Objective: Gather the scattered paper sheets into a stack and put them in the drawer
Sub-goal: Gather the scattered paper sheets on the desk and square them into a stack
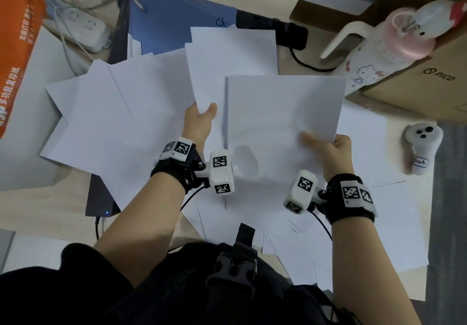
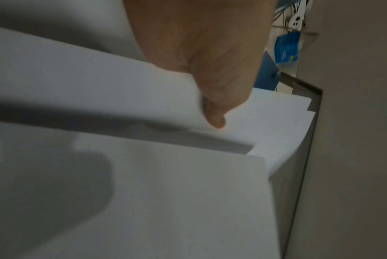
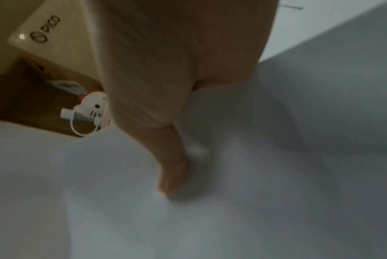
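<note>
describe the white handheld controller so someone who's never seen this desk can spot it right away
Start at the brown PICO cardboard box at the desk's right edge. Just in front of it, nearer the person, past the right edge of the scattered paper sheets, lies the white controller. Unlike the flat sheets, it is a rounded grip with three dark buttons on its head and a small handwritten label near its base.

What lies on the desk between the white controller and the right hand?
Head view: only loose paper sheets cover the stretch between the controller and the right hand.
</note>
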